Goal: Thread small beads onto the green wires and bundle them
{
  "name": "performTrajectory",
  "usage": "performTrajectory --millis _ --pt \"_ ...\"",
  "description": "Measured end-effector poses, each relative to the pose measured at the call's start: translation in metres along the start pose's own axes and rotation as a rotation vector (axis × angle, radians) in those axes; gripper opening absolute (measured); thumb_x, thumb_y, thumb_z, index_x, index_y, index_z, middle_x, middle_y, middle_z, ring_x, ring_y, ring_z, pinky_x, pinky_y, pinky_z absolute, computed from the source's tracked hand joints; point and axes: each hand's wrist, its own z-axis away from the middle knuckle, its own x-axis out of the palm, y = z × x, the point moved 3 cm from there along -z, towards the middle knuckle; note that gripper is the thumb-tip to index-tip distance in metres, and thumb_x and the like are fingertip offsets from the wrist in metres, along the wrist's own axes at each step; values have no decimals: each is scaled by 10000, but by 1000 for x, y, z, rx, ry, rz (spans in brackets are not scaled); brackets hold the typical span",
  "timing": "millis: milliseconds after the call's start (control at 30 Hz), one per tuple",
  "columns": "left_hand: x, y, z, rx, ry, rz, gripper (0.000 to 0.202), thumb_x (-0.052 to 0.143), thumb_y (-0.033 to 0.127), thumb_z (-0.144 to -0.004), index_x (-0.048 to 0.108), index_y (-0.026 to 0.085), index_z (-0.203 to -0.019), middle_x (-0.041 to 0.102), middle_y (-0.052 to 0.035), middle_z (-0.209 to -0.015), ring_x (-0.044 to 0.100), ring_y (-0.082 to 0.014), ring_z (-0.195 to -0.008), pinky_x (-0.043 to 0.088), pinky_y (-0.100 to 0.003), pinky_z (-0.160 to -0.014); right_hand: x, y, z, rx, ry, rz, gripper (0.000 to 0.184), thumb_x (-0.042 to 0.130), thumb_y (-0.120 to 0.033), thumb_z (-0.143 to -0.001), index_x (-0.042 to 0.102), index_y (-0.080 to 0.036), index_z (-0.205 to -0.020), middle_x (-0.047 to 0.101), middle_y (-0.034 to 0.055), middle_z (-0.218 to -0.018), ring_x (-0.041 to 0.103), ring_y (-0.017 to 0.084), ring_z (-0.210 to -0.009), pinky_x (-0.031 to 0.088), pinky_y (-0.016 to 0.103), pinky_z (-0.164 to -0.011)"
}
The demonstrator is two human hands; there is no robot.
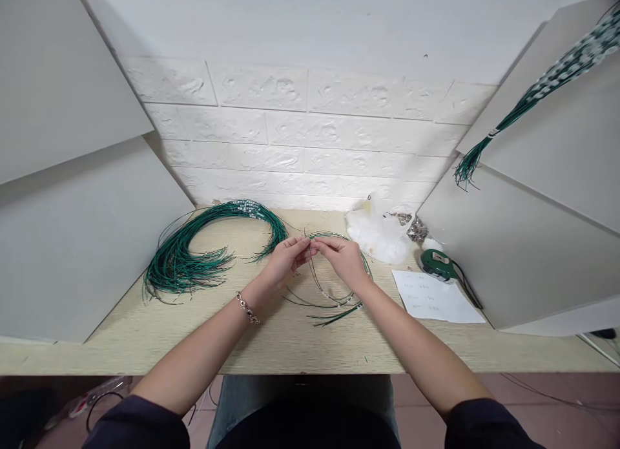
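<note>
My left hand (289, 256) and my right hand (343, 258) meet just above the table, fingertips pinched close together. Both pinch a thin dark green wire (312, 268) whose end pokes up between them; the exact grip is hidden by the fingers. Below and around my right hand lies a small loose coil of green wires (334, 318) with little white pieces on some of them. To the left of my hands rests a large curved bundle of green wires (186, 261), with a cluster of white pieces along its top.
A clear plastic bag (378, 236) of white material stands against the brick-patterned wall, beside small metallic parts (416, 230). Right of my hands are a green tape measure (437, 264) and a handwritten paper (436, 298). Another wire bundle (523, 106) hangs at the right panel.
</note>
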Motion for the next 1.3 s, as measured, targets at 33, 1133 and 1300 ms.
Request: performTrajectory --millis 33,1133,1300 --pt "0 0 0 -5 0 -9 186 686 263 -661 593 125 -745 651 -37 -737 585 -78 -651 452 -185 -645 1 2 0 41 -3 -60 163 604 -310 -710 684 -212 -813 683 28 -857 620 192 -830 463 347 -803" --pt "12 10 8 126 -124 -668 245 570 346 -700 545 142 -567 513 14 -508 436 -72 -411 324 -205 -422 3 23 -3 459 -378 -848 154 637 -303 -703 622 -157 -750 637 12 -741 593 106 -694 483 235 -686" --pt "13 10 9 105 -135 -671 242 568 335 -699 542 134 -565 514 15 -509 435 -68 -405 316 -201 -418 4 24 -3 466 -388 -872 140 648 -276 -693 626 -146 -742 638 16 -737 595 113 -685 493 241 -669"
